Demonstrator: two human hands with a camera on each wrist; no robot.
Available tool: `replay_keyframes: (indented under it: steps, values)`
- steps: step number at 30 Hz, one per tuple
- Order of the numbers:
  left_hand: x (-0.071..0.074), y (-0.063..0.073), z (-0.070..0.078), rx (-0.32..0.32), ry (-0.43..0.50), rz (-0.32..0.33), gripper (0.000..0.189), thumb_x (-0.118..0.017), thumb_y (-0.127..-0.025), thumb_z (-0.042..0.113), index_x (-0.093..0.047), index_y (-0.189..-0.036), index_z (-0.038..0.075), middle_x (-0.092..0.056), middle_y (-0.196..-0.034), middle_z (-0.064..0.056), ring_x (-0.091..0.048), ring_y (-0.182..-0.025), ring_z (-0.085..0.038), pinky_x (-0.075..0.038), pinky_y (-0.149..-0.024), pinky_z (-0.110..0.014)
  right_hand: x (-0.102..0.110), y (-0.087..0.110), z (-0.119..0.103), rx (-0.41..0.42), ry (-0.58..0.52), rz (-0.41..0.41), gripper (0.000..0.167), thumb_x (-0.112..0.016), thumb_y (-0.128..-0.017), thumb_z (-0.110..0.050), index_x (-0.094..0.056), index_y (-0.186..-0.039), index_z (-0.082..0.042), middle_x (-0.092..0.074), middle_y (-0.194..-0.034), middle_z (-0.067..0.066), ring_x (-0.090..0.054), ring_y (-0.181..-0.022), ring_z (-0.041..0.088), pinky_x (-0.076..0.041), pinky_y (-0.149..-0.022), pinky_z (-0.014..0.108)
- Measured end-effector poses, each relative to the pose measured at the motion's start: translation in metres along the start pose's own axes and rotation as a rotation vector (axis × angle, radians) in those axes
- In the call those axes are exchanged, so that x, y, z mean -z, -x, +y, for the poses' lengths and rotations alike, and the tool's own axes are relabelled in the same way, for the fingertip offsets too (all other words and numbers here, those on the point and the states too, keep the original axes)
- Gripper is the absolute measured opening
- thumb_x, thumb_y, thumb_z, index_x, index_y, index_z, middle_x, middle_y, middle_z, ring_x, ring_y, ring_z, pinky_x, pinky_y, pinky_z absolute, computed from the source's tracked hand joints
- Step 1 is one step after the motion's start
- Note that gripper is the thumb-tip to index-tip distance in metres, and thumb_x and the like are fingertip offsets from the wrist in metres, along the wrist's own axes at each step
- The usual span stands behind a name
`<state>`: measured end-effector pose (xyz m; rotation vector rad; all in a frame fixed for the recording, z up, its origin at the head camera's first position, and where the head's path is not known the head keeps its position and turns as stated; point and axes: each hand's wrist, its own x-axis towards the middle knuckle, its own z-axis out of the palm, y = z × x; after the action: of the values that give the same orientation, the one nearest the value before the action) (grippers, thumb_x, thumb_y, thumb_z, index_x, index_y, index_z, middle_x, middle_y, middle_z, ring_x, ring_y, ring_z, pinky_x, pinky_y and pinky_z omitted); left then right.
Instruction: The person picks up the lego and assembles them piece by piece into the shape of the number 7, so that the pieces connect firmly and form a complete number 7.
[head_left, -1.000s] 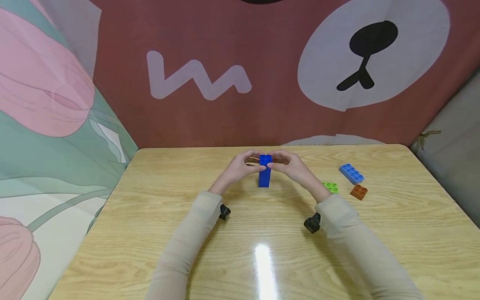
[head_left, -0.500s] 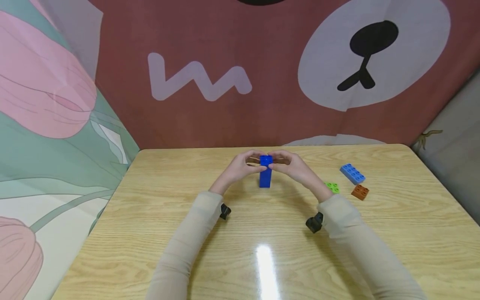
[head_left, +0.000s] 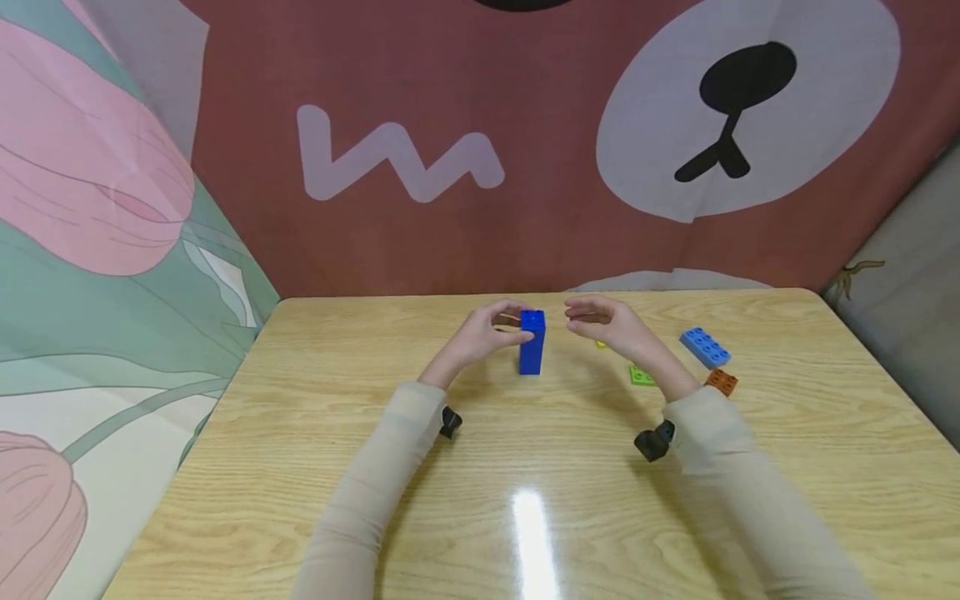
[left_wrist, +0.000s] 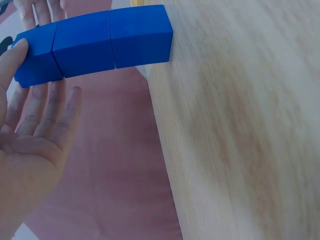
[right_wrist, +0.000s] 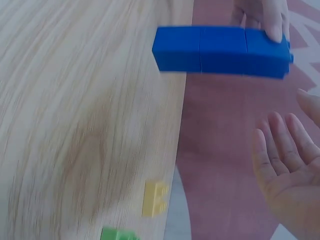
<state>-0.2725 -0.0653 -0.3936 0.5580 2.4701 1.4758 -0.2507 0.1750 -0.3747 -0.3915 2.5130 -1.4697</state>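
Observation:
A tower of three dark blue toy bricks [head_left: 531,354] stands upright on the table, its studs on top. In the left wrist view the same blue tower [left_wrist: 83,45] shows seams between its bricks. My left hand [head_left: 487,327] pinches the top brick, thumb on the near side and fingers behind. To the right of the tower, my right hand [head_left: 606,323] is apart from it, fingers loosely bent and holding nothing. The right wrist view shows this right hand [right_wrist: 290,167] with its palm facing the tower and a gap between.
Right of the tower lie a light green brick [head_left: 642,376], a yellow brick [right_wrist: 156,198] partly hidden by my right hand in the head view, a lighter blue brick [head_left: 705,347] and a brown brick [head_left: 722,382]. The wooden table [head_left: 360,350] ends at a printed cloth [head_left: 420,242].
My right hand has let go of the top brick and moved to the right, uncovering the yellow brick and more of the green one. The left hand and the tower have stayed put.

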Motion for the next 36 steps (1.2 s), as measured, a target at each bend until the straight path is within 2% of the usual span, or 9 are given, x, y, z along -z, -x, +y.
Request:
replay_keyframes:
  steps: [17,24,32,36]
  values:
    - [0.002,0.000,0.000,0.008,-0.002,-0.016,0.046,-0.070,-0.088,0.026,-0.056,-0.130,0.016,-0.060,-0.128,-0.007,-0.056,-0.121,-0.024,-0.050,-0.099,-0.039,0.039,0.027,0.035,-0.053,0.068,-0.032,0.053,-0.054,-0.098,-0.028,-0.040,-0.143,-0.003,-0.048,-0.139,0.025,-0.048,-0.126,0.040,-0.041,-0.104,0.056]
    - [0.002,0.000,-0.001,0.001,-0.003,-0.013,0.046,-0.070,-0.088,0.025,-0.056,-0.130,0.015,-0.060,-0.128,-0.007,-0.057,-0.121,-0.024,-0.050,-0.099,-0.038,0.048,0.038,0.056,-0.079,0.120,-0.040,0.053,-0.053,-0.099,-0.024,-0.038,-0.143,0.001,-0.049,-0.137,0.027,-0.050,-0.123,0.042,-0.049,-0.097,0.051]
    - [0.001,0.000,-0.001,-0.013,0.004,-0.017,0.045,-0.070,-0.088,0.024,-0.057,-0.129,0.015,-0.061,-0.127,-0.007,-0.057,-0.120,-0.024,-0.051,-0.099,-0.037,0.055,0.047,0.072,-0.091,0.166,-0.046,0.050,-0.053,-0.099,-0.020,-0.040,-0.141,0.004,-0.050,-0.135,0.029,-0.051,-0.122,0.044,-0.049,-0.097,0.051]
    - [0.002,0.001,-0.001,-0.014,0.005,-0.016,0.044,-0.070,-0.088,0.023,-0.057,-0.129,0.014,-0.061,-0.127,-0.007,-0.057,-0.120,-0.023,-0.051,-0.098,-0.037,0.058,0.051,0.078,-0.097,0.189,-0.044,0.049,-0.054,-0.098,-0.020,-0.041,-0.140,0.004,-0.051,-0.134,0.029,-0.051,-0.122,0.044,-0.052,-0.093,0.044]
